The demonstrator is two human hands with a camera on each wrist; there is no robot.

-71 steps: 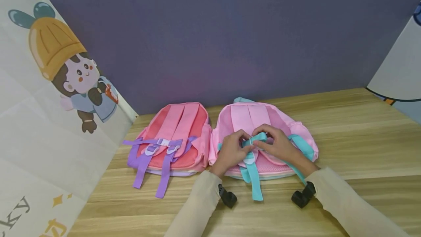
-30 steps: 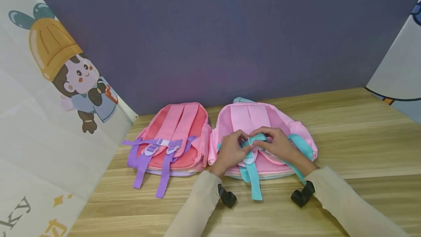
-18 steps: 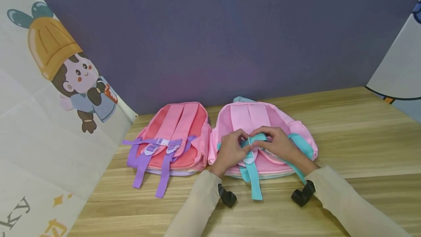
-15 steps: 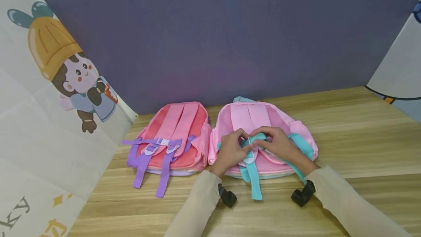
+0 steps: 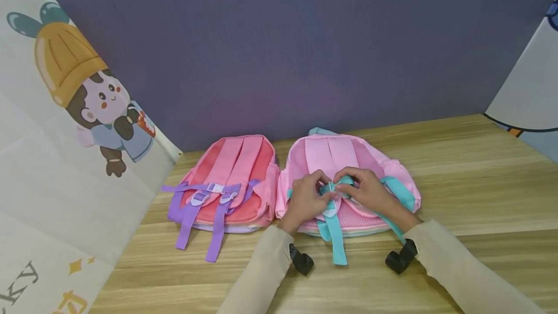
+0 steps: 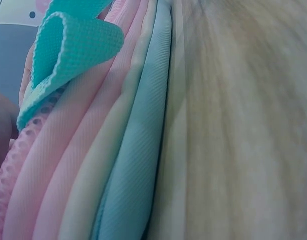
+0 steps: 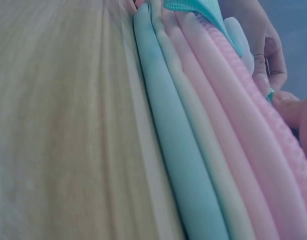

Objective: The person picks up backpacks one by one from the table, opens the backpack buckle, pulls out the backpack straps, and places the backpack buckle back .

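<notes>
A light pink backpack [image 5: 331,151] lies with its straps facing up in the head view. Over its lower middle, both hands meet at a turquoise strap [image 5: 345,181] that runs through a small pale buckle [image 5: 331,186]. My left hand [image 5: 306,200] pinches the strap at the buckle's left side between thumb and fingers. From the right, my right hand [image 5: 369,190] pinches the same strap just beyond the buckle. A loose turquoise strap end hangs toward the front, and its folded webbing [image 6: 76,47] shows large in the left wrist view. Fingers partly cover the buckle.
Close on the left lies a coral pink backpack [image 5: 226,159] with purple straps [image 5: 215,239], one white buckle on it fastened. Both bags rest on a wooden table [image 5: 471,183] against a dark wall panel [image 5: 305,52]. A printed white sheet [image 5: 39,173] borders the left.
Both hands stay at the buckle throughout. Since half a second ago the right fingertips have shifted slightly to the right along the turquoise strap. Both bags lie where they were.
</notes>
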